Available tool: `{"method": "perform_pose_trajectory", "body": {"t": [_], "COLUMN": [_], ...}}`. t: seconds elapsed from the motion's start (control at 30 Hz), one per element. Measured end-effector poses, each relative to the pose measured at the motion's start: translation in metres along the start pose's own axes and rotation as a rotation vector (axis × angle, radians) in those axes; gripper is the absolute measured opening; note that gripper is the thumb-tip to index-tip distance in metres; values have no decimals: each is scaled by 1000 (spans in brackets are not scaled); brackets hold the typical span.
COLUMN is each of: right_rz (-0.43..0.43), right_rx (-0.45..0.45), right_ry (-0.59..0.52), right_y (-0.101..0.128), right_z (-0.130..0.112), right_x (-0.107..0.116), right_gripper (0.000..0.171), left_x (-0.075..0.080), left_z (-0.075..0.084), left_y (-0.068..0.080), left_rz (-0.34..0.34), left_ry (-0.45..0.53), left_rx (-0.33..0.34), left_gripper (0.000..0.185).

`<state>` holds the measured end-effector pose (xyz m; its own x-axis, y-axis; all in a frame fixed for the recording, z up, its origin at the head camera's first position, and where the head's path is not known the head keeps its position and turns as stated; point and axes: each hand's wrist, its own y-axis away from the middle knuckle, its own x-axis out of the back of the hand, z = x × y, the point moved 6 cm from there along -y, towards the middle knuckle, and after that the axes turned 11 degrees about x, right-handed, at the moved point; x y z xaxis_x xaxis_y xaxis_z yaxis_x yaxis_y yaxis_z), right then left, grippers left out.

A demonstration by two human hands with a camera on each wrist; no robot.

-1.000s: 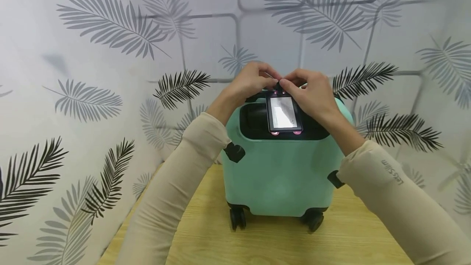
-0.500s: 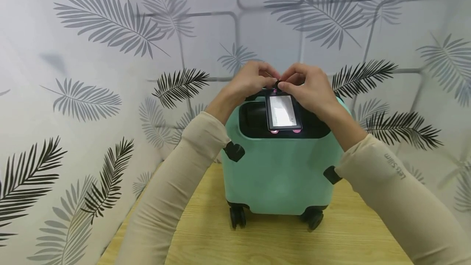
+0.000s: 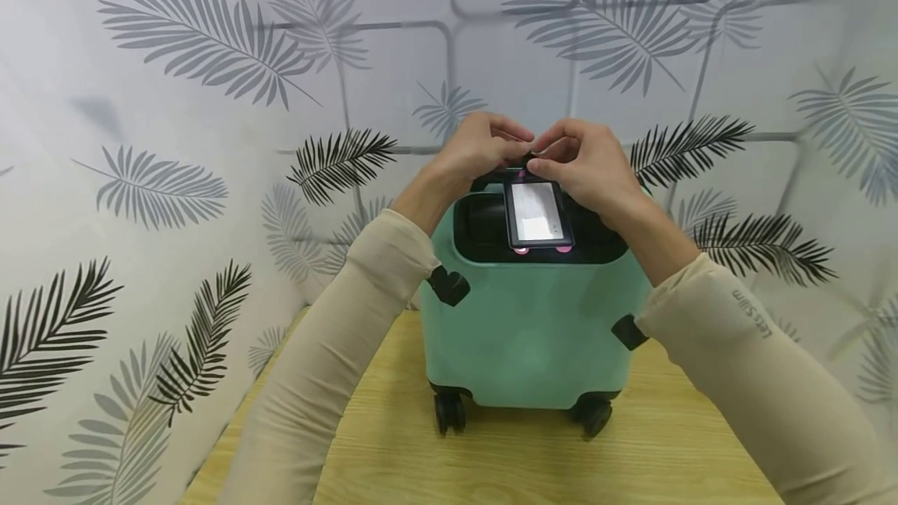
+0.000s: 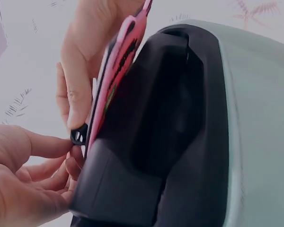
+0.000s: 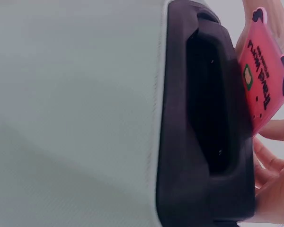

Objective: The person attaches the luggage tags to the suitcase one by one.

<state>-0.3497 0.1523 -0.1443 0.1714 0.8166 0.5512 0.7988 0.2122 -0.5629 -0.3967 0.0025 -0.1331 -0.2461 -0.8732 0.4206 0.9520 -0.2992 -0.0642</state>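
A small mint-green suitcase [image 3: 533, 333] stands on its wheels on a wooden table [image 3: 491, 466]. Its top has a black handle recess [image 4: 156, 132]. A pink luggage tag [image 3: 536, 213] with a clear window lies across the handle; its pink back shows in the right wrist view [image 5: 265, 90]. My left hand [image 3: 477, 150] and right hand [image 3: 585, 162] meet at the tag's far end. Both pinch its thin black strap [image 4: 78, 136] with curled fingertips. How the strap runs around the handle is hidden by the fingers.
A wall with a grey and black leaf pattern [image 3: 210, 100] stands close behind and to the left of the suitcase. The black wheels [image 3: 449, 411] rest near the middle of the table. Black side bumpers [image 3: 447, 285] stick out from the shell.
Both hands have stayed at the tag's far end, with the fingertips shifting slightly on the strap. The tag has moved a little towards the left. The suitcase has not moved.
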Motion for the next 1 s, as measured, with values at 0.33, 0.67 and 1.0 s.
{"method": "perform_pose_trajectory", "body": {"t": [0.33,0.67,1.0], "right_rz": [51,58,110], "right_rx": [29,145,249], "right_ry": [-8,63,114], "right_y": [-3,-3,-3], "right_z": [4,6,3], "right_x": [-1,-1,-3], "right_gripper": [24,12,5], "left_x": [1,2,4], "left_z": [5,3,2], "left_y": [4,4,7], "left_rz": [126,146,190], "left_ry": [-1,27,-36], "left_rx": [-67,-104,-152], "left_gripper": [17,16,12]}}
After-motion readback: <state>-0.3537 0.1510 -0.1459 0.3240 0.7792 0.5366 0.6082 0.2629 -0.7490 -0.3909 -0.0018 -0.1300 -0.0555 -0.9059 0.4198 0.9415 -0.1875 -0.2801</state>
